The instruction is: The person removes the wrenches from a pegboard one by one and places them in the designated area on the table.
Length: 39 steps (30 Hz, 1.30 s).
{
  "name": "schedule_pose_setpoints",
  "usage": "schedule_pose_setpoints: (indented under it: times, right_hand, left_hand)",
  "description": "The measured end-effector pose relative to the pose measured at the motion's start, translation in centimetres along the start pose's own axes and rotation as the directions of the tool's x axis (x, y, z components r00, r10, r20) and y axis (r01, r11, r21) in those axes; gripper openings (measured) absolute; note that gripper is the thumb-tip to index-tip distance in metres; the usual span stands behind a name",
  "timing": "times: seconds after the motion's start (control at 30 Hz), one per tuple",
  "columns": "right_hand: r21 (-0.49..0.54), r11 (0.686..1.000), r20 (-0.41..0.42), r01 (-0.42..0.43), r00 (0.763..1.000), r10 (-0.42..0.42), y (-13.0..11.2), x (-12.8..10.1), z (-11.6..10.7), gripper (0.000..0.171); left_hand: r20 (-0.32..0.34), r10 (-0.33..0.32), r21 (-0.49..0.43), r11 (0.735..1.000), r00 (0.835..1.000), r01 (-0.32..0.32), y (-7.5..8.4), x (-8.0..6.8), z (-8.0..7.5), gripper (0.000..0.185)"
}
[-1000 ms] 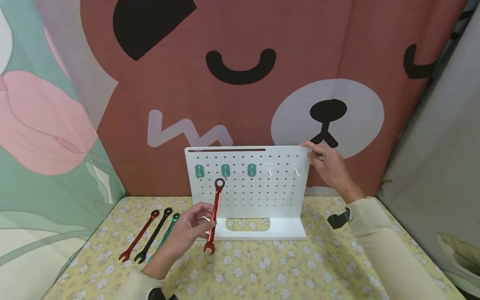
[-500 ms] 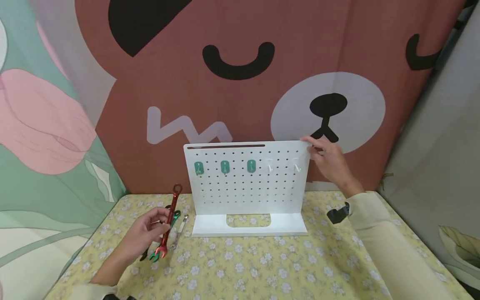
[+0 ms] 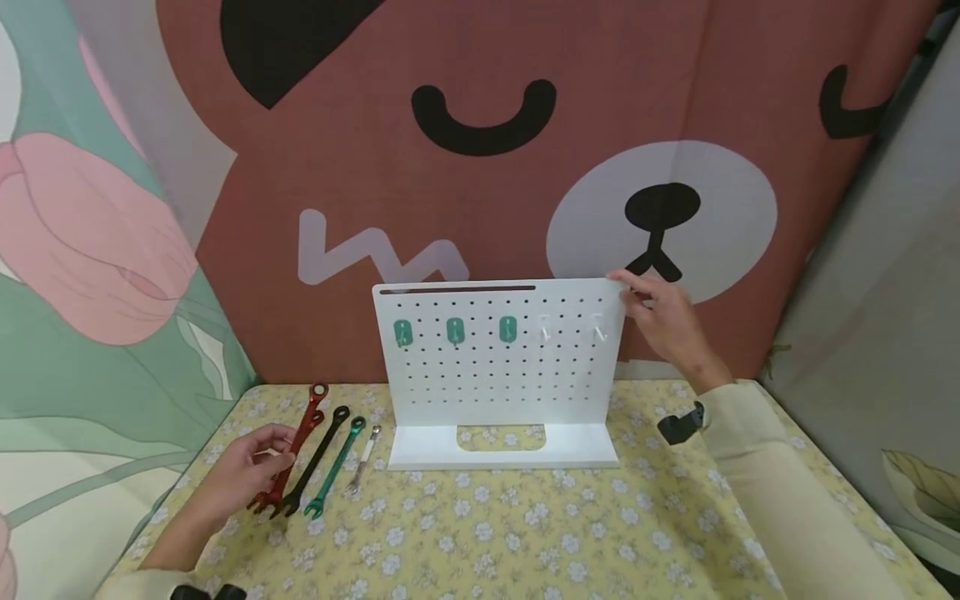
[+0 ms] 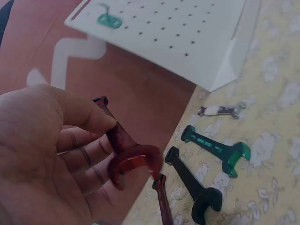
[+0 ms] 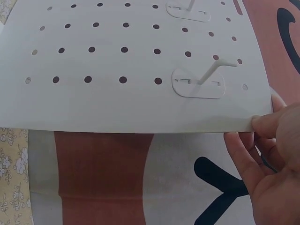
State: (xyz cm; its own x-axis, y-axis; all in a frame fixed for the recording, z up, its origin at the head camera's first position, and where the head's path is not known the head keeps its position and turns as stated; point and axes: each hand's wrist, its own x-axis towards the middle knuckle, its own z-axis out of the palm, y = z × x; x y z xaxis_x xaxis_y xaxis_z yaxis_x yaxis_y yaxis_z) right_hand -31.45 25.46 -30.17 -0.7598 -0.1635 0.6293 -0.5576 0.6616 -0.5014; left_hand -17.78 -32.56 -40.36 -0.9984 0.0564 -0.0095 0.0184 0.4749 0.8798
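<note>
My left hand (image 3: pixel 243 471) pinches a red combination wrench (image 4: pixel 123 143) between thumb and fingers, its ring end up and its open jaw pointing down. It overlaps a second red wrench (image 4: pixel 162 201), which lies on the table. To the right lie a black wrench (image 3: pixel 318 458), a green wrench (image 3: pixel 337 467) and a small silver wrench (image 3: pixel 365 460) with a white band. With my right hand (image 3: pixel 663 329) I grip the upper right corner of a white pegboard (image 3: pixel 495 367), thumb on its front face in the right wrist view.
Three green hooks (image 3: pixel 455 331) and two clear hooks (image 5: pixel 199 84) sit in a row on the pegboard. Its base (image 3: pixel 427 450) stands on a yellow floral tablecloth (image 3: pixel 480 533). Behind the table hangs a brown bear-print cloth (image 3: pixel 337 150).
My left hand has carried the red wrench leftward from in front of the pegboard, past the silver, green and black wrenches, to the other red one. The right hand stays at the corner.
</note>
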Motion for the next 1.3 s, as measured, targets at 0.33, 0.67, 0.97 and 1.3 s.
schedule_pose_setpoints:
  times: [0.33,0.67,0.97,1.3]
  right_hand:
    - [0.001,1.000,-0.008,0.014,1.000,-0.014,-0.3,0.0,0.4,0.034]
    - [-0.028,0.998,-0.040,0.048,0.998,-0.049,-0.1,0.2,0.5,0.034]
    - [-0.025,0.999,-0.034,0.026,0.999,-0.027,-0.3,0.2,0.0,0.034]
    - [-0.038,0.999,-0.032,0.022,0.999,-0.023,-0.2,0.2,-0.1,0.035]
  left_hand:
    - [0.008,-0.033,0.115,0.993,0.999,0.032,-1.1,0.0,-3.6,0.040]
    - [0.045,-0.098,0.175,0.981,0.994,0.089,-4.3,1.7,-6.1,0.037]
    - [0.073,-0.143,0.261,0.958,0.987,0.119,-5.5,3.2,-6.8,0.033]
    - [0.066,-0.127,0.295,0.950,0.990,0.102,-5.8,3.7,-5.8,0.029]
